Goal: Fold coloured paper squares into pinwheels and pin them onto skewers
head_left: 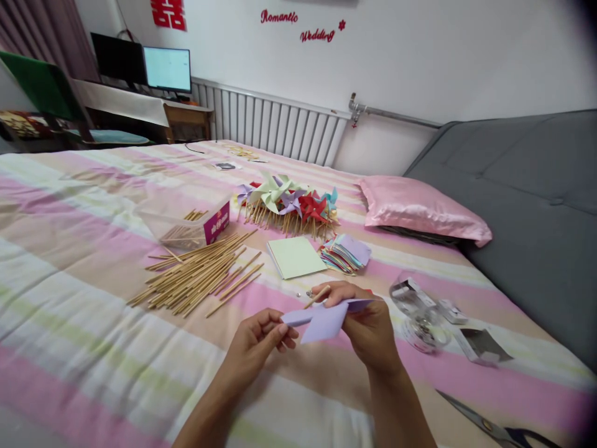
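A lavender paper pinwheel is held between my two hands above the bed. My left hand pinches the tip of its left blade between thumb and fingers. Wrapped round its right side is my right hand, which also has a short end of a wooden stick showing by the fingers. Whether the stick is joined to the paper is hidden by the hand. Just beyond lie a square stack of pale green paper and a fanned pile of cut coloured papers.
Loose wooden sticks lie at left, beside a clear plastic box with more sticks. Finished pinwheels are bunched behind. To the right are small clear containers and scissors. A pink pillow rests by the grey headboard.
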The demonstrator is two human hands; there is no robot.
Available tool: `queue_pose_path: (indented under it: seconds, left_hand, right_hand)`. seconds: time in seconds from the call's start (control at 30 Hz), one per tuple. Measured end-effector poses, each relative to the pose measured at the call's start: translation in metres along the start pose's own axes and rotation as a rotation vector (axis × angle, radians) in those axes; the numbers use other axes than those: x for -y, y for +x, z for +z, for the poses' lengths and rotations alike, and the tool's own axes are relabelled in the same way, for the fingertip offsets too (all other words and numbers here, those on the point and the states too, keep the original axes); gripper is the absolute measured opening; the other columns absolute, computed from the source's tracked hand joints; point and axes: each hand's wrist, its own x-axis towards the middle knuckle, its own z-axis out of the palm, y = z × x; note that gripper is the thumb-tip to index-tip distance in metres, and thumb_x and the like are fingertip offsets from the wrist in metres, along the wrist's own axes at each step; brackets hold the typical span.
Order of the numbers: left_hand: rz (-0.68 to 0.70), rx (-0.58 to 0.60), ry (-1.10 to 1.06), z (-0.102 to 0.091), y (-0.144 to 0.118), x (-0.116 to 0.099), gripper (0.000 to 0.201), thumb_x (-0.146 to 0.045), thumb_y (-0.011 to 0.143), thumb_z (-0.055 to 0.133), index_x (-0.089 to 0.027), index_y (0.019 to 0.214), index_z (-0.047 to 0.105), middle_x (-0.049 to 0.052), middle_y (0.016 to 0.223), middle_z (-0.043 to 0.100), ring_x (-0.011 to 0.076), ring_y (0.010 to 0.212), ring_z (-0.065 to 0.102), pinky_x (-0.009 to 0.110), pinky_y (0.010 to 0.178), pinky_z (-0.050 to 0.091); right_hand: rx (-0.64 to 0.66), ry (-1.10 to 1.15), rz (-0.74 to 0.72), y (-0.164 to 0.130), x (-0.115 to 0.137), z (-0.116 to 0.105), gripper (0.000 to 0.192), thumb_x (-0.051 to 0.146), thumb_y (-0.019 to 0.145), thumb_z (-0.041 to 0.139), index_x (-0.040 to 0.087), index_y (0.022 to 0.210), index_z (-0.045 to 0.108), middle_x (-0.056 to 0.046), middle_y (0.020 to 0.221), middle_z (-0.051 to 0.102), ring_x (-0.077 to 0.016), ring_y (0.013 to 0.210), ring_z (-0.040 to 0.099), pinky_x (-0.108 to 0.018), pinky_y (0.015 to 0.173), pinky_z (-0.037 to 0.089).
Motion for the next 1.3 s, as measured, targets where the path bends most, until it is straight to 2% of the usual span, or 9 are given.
queue_pose_path:
  seconds: [0.2, 0.4, 0.73, 0.9, 1.1, 1.3]
  left_hand:
    - [-0.015, 0.001, 0.001, 0.000, 0.000, 0.000, 0.027, -0.040, 0.068, 0.071, -0.015, 0.074, 0.062, 0.005, 0.064, 0.068, 0.0151, 0.058, 0.061, 0.025, 0.054, 0.044]
    - [-0.019, 0.014, 0.005, -0.002, -0.001, -0.001, 0.031, -0.043, 0.070, 0.070, -0.014, 0.076, 0.064, 0.006, 0.066, 0.068, 0.0152, 0.059, 0.061, 0.024, 0.055, 0.045]
    - [0.045, 0.131, 0.034, -0.001, -0.005, -0.005, 0.033, -0.047, 0.077, 0.062, -0.015, 0.071, 0.061, 0.003, 0.063, 0.061, 0.0137, 0.059, 0.054, 0.025, 0.059, 0.043]
    - [0.043, 0.205, 0.020, -0.001, -0.008, -0.003, 0.028, -0.043, 0.082, 0.059, -0.015, 0.078, 0.061, 0.003, 0.067, 0.062, 0.0134, 0.062, 0.055, 0.025, 0.061, 0.042]
    - [0.052, 0.149, 0.073, -0.005, -0.008, 0.006, 0.022, -0.037, 0.079, 0.064, -0.017, 0.087, 0.068, 0.006, 0.077, 0.070, 0.0162, 0.073, 0.062, 0.026, 0.069, 0.045]
    - [0.069, 0.132, 0.138, -0.006, -0.007, 0.004, 0.028, -0.040, 0.082, 0.059, -0.015, 0.079, 0.072, 0.008, 0.072, 0.071, 0.0164, 0.067, 0.062, 0.025, 0.063, 0.045]
  right_hand:
    - [-0.045, -0.029, -0.059, -0.001, 0.001, 0.002, 0.006, 0.025, 0.081, 0.064, 0.026, 0.084, 0.070, -0.005, 0.084, 0.070, -0.0223, 0.089, 0.065, -0.038, 0.082, 0.049]
    - [-0.055, -0.015, -0.060, -0.002, 0.001, 0.005, 0.007, 0.023, 0.081, 0.065, 0.026, 0.085, 0.070, -0.004, 0.085, 0.070, -0.0211, 0.089, 0.065, -0.036, 0.083, 0.050]
    - [-0.083, -0.050, -0.059, -0.004, -0.001, 0.008, 0.003, 0.026, 0.080, 0.066, 0.025, 0.081, 0.068, -0.005, 0.081, 0.069, -0.0203, 0.081, 0.065, -0.034, 0.075, 0.052]
    - [-0.087, -0.043, -0.058, -0.003, -0.001, 0.010, 0.003, 0.024, 0.080, 0.065, 0.024, 0.080, 0.068, -0.004, 0.078, 0.068, -0.0193, 0.079, 0.063, -0.033, 0.074, 0.051]
    - [-0.059, -0.015, -0.021, -0.003, -0.003, 0.016, 0.006, 0.019, 0.081, 0.064, 0.025, 0.080, 0.067, -0.003, 0.079, 0.067, -0.0186, 0.080, 0.063, -0.033, 0.076, 0.049]
    - [-0.043, -0.001, -0.012, -0.004, -0.006, 0.022, 0.006, 0.020, 0.081, 0.064, 0.024, 0.081, 0.068, -0.003, 0.081, 0.067, -0.0188, 0.081, 0.063, -0.033, 0.078, 0.050]
